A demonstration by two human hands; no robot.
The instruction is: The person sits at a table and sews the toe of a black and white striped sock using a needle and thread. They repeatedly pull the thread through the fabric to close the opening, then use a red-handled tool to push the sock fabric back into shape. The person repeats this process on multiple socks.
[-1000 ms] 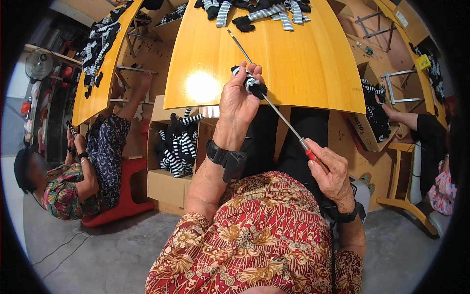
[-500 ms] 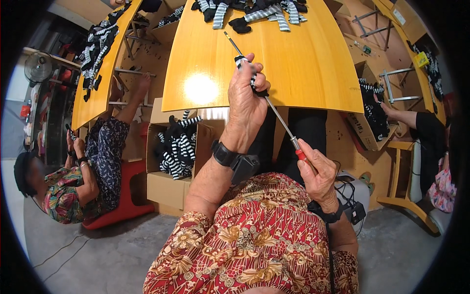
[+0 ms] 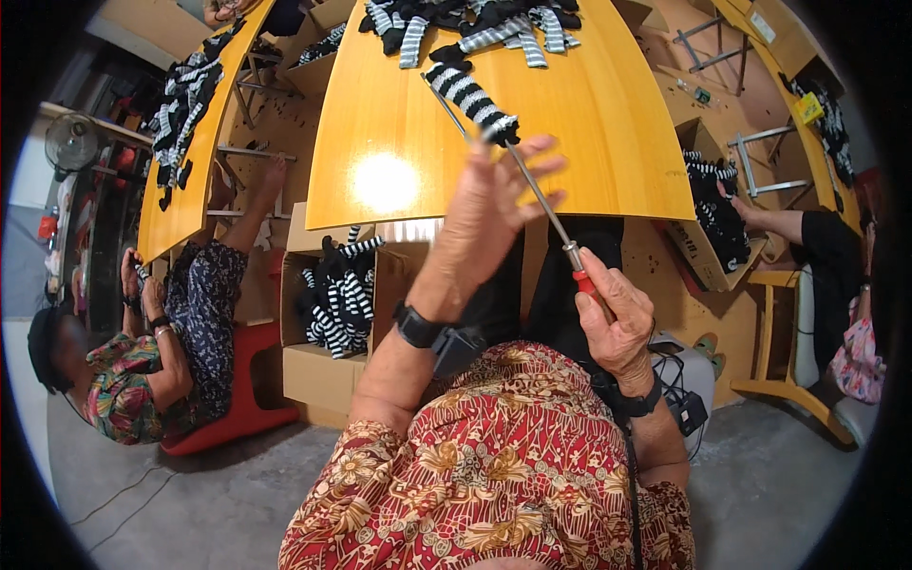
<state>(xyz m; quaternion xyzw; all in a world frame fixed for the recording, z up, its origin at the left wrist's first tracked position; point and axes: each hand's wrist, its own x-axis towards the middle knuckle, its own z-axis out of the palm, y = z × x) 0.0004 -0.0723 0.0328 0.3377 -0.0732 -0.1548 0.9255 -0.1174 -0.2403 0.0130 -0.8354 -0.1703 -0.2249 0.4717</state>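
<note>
My right hand (image 3: 617, 328) is closed round the red handle of a screwdriver-like tool (image 3: 584, 282). The tool's long metal shaft slants up and left over the table's near edge. At its far end is a black-and-white striped knitted piece, apparently a sock (image 3: 472, 99), stretched out above the tabletop. Beside the sock shows a second thin metal rod (image 3: 444, 106); how it joins the tool is hidden. My left hand (image 3: 484, 204) is open and blurred by motion, fingers spread, just below the sock's near end and next to the shaft.
A pile of grey, white and black striped socks (image 3: 475, 28) lies at the far side of the yellow table (image 3: 589, 142). An open cardboard box (image 3: 323, 375) of striped socks stands at left, another box (image 3: 727, 266) at right. People sit at both sides; a red chair (image 3: 247, 380) is at left.
My left hand has let go of the bunched sock and drawn back, its fingers spreading. The sock now extends lengthwise at the far end of the shaft. My right hand still grips the handle.
</note>
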